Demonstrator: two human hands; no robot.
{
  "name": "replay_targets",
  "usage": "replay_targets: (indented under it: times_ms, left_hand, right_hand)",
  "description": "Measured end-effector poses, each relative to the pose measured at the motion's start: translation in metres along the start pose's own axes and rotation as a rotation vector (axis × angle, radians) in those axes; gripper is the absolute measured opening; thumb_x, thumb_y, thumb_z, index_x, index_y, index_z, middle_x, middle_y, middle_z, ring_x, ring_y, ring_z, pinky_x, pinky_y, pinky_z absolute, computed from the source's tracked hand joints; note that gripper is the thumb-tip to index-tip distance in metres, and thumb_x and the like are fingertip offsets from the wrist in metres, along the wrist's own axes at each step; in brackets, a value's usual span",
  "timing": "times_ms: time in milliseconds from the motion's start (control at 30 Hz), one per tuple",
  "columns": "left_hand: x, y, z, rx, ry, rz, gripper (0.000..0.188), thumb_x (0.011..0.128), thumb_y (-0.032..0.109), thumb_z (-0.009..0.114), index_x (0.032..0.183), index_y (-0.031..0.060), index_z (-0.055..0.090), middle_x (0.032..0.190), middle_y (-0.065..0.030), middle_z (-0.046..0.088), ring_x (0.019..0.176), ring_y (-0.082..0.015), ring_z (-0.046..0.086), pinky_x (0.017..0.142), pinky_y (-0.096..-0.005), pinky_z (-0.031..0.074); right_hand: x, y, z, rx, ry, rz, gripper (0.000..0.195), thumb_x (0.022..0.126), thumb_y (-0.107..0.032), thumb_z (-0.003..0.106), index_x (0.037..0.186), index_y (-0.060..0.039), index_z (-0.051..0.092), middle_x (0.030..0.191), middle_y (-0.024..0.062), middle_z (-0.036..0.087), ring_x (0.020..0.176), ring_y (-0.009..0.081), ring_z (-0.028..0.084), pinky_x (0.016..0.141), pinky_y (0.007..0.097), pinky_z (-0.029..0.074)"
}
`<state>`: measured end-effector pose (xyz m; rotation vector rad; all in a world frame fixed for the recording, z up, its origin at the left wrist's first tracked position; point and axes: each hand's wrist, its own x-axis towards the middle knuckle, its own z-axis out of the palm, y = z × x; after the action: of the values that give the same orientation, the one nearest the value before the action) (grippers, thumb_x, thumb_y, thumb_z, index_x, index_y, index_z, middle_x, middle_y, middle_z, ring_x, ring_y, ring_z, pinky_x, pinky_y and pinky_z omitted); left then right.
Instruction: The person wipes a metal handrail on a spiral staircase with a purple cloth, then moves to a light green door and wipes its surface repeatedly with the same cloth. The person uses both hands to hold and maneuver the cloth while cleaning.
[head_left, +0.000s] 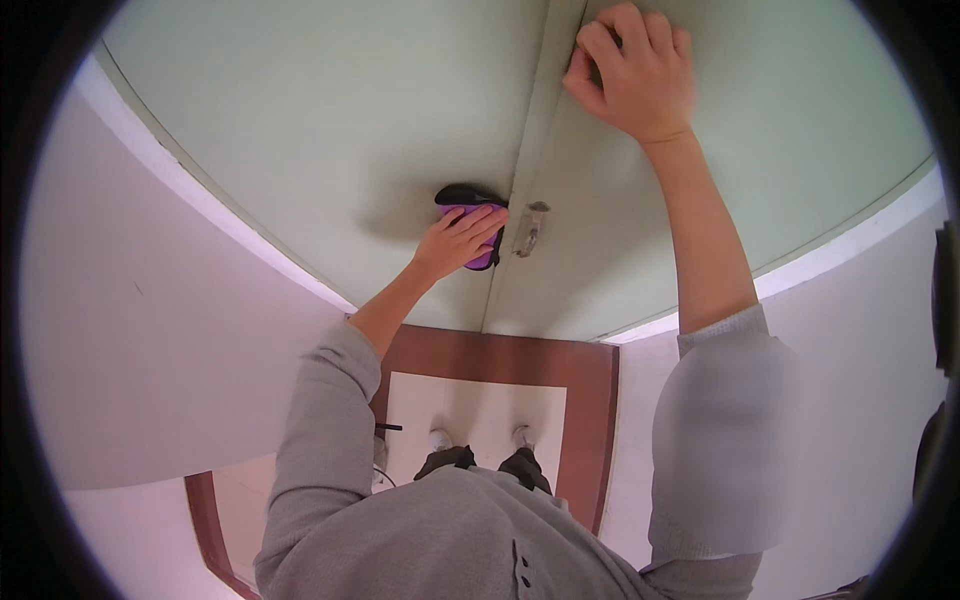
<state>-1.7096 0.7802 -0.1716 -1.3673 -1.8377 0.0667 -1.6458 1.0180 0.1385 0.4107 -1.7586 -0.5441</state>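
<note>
A pair of pale green door panels (315, 112) meets at a seam in front of me. My left hand (459, 241) lies over a purple and black pad (480, 260), fingers stretched across it. The pad rests against the left panel, just beside the seam, with its black rounded end pointing up. Higher up, my right hand (637, 71) is on the right panel near the seam, its fingers curled. Dark shadow fills the gap between thumb and forefinger, and I cannot tell what is under the fingers. Between the hands, a small metal latch (532, 229) is fixed beside the seam.
White walls (172, 300) flank the doors on both sides. Underfoot, reddish-brown border tiles (585, 420) frame a pale floor panel (480, 405) where my feet stand. A thin black object (388, 427) sticks out by my left sleeve. Dark objects edge the far right.
</note>
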Motion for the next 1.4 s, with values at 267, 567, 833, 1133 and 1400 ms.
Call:
replay_targets:
  times_ms: [267, 567, 833, 1133, 1400]
  left_hand:
    - [-0.005, -0.010, -0.007, -0.044, 0.104, -0.204, 0.075, 0.081, 0.059, 0.071, 0.137, 0.0121, 0.057, 0.152, -0.0013, 0.045, 0.137, -0.0198, 0.041, 0.112, -0.0428, 0.030]
    - [0.073, -0.044, -0.082, -0.170, 0.336, -0.488, 0.109, 0.074, 0.060, 0.078, 0.146, -0.0097, 0.035, 0.154, -0.0272, 0.034, 0.144, -0.0426, 0.030, 0.113, -0.0597, 0.022]
    - [0.162, -0.054, -0.147, -0.230, 0.549, -0.667, 0.110, 0.082, 0.056, 0.073, 0.153, -0.0101, 0.020, 0.161, -0.0290, 0.017, 0.148, -0.0478, 0.018, 0.116, -0.0610, 0.012]
    - [0.222, -0.094, -0.207, -0.083, 0.618, -0.549, 0.108, 0.083, 0.055, 0.072, 0.155, -0.0056, 0.018, 0.163, -0.0259, 0.015, 0.149, -0.0461, 0.013, 0.118, -0.0569, 0.010]
    - [0.197, -0.099, -0.209, -0.083, 0.587, -0.615, 0.106, 0.082, 0.054, 0.070, 0.153, -0.0073, 0.021, 0.162, -0.0255, 0.018, 0.149, -0.0457, 0.015, 0.117, -0.0585, 0.012]
  right_hand:
    - [-0.024, 0.002, 0.003, 0.020, 0.058, 0.040, 0.016, 0.070, -0.019, 0.068, 0.078, -0.0206, 0.055, 0.090, -0.0051, 0.053, 0.076, 0.0192, 0.047, 0.065, 0.0342, 0.036]
    - [-0.022, 0.012, -0.041, -0.044, 0.088, 0.037, 0.016, 0.069, -0.019, 0.066, 0.081, -0.0212, 0.055, 0.087, -0.0067, 0.050, 0.076, 0.0159, 0.046, 0.064, 0.0316, 0.036]
    - [-0.021, 0.016, -0.056, -0.021, 0.124, 0.040, 0.014, 0.071, -0.020, 0.065, 0.080, -0.0200, 0.054, 0.089, -0.0066, 0.051, 0.078, 0.0151, 0.048, 0.066, 0.0314, 0.037]
    - [-0.013, 0.016, -0.069, -0.051, 0.127, 0.042, 0.016, 0.072, -0.021, 0.065, 0.078, -0.0184, 0.050, 0.090, -0.0065, 0.051, 0.078, 0.0148, 0.047, 0.068, 0.0311, 0.037]
    - [0.010, 0.001, -0.070, -0.001, 0.146, 0.027, 0.017, 0.070, -0.021, 0.066, 0.077, -0.0177, 0.051, 0.090, -0.0067, 0.051, 0.079, 0.0145, 0.048, 0.068, 0.0310, 0.038]
